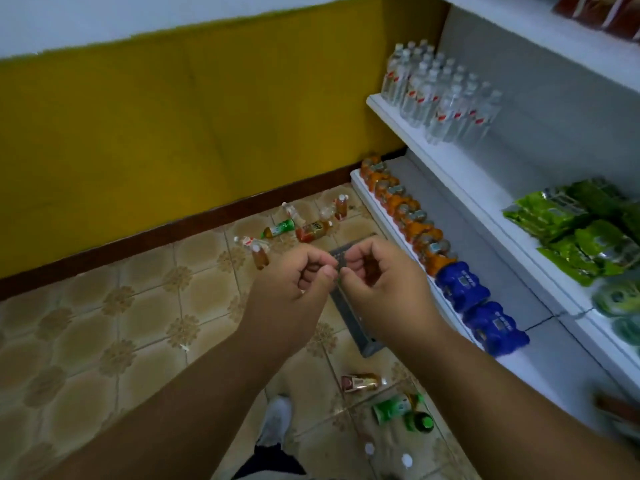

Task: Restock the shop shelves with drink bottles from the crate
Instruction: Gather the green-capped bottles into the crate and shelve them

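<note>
Grey crate lengthwise away, hands above

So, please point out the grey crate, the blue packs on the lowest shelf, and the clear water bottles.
grey crate (356, 323): head view, on its side wall.
blue packs (462, 287): head view, on the nearer-left pack's wrap.
clear water bottles (440, 95): head view, middle of the group.

No print I can read from here. Labels on the clear plastic water bottles, blue shrink-wrapped packs and green foil packets are all too blurred.
</note>
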The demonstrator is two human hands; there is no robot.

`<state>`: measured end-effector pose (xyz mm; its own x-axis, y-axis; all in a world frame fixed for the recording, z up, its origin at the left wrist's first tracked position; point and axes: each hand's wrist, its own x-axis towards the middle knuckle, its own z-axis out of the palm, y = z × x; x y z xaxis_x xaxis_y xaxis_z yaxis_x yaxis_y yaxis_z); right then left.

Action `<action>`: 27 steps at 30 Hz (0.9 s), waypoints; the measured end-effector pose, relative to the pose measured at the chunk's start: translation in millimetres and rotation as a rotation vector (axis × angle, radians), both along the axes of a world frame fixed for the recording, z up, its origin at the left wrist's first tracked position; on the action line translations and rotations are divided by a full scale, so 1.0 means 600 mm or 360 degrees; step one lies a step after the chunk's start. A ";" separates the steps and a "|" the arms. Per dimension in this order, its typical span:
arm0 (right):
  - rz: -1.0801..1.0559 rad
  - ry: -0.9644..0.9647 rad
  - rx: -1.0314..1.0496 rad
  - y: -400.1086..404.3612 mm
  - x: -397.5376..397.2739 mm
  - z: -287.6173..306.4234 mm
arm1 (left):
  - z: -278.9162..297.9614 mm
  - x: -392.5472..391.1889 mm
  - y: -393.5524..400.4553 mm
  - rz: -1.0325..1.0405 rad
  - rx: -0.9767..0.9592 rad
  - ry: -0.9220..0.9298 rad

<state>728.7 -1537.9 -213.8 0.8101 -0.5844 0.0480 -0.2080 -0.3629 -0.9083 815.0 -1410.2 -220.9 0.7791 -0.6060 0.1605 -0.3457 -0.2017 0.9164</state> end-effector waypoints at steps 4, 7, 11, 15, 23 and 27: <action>-0.0293 -0.0012 0.0009 0.012 0.106 -0.013 | -0.007 0.142 -0.018 -0.0232 0.0038 0.0028; -0.0433 -0.0040 0.0003 0.022 0.172 -0.014 | -0.005 0.221 -0.024 -0.0343 0.0101 -0.0026; -0.0506 -0.0022 0.0091 0.029 0.225 -0.013 | -0.010 0.293 -0.032 -0.0460 0.0163 -0.0021; -0.0630 -0.0030 0.0172 -0.010 0.282 -0.015 | -0.033 0.352 -0.075 -0.0532 0.0212 0.0054; -0.0772 -0.0038 0.0382 -0.119 0.374 -0.078 | -0.066 0.454 -0.214 -0.0762 0.0471 -0.0106; -0.0801 0.0021 0.0297 -0.219 0.421 -0.098 | -0.080 0.505 -0.328 -0.0805 0.0493 -0.0133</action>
<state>981.6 -1669.1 -272.6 0.4273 -0.8983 -0.1020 -0.3262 -0.0479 -0.9441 1118.2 -1607.0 -268.7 0.3740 -0.9268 -0.0345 -0.5369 -0.2468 0.8067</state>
